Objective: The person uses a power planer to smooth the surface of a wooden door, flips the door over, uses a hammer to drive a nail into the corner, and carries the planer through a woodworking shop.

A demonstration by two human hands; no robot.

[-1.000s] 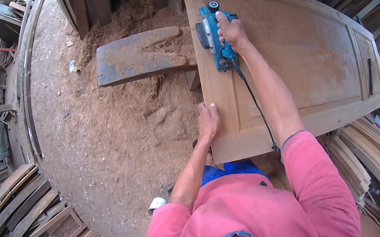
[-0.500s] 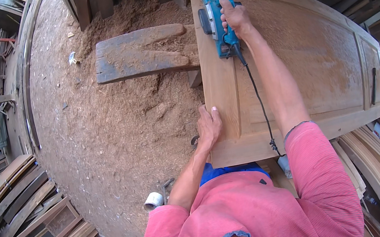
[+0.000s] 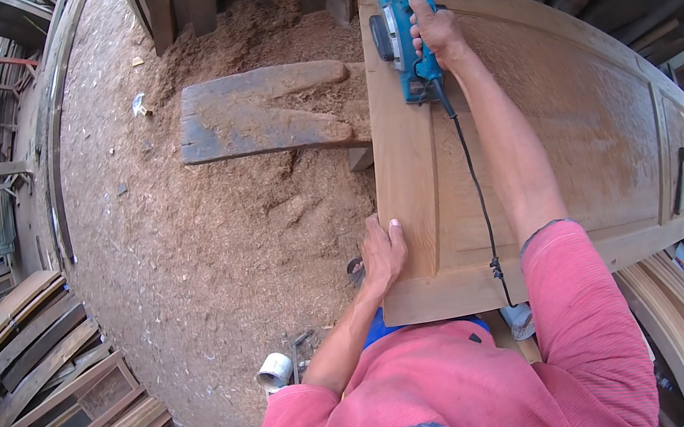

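My right hand is closed round the handle of a teal electric planer. The tool sits on the left stile of a wooden panelled door, near its far end. From its rear a black cord trails over the door toward me. Low on the door's left edge is my left hand, its thumb on the upper face and its fingers along the side. Wood shavings lie scattered over the recessed panel.
A notched wooden support stands left of the door, dusted with shavings. Sawdust covers the ground. A white cup-like container stands near my left elbow. Stacked timber lies at lower left, with curved boards at lower right.
The whole view has shifted slightly, so the door and planer appear a little lower and farther right. Both hands keep their holds; the planer stays near the door's far end.
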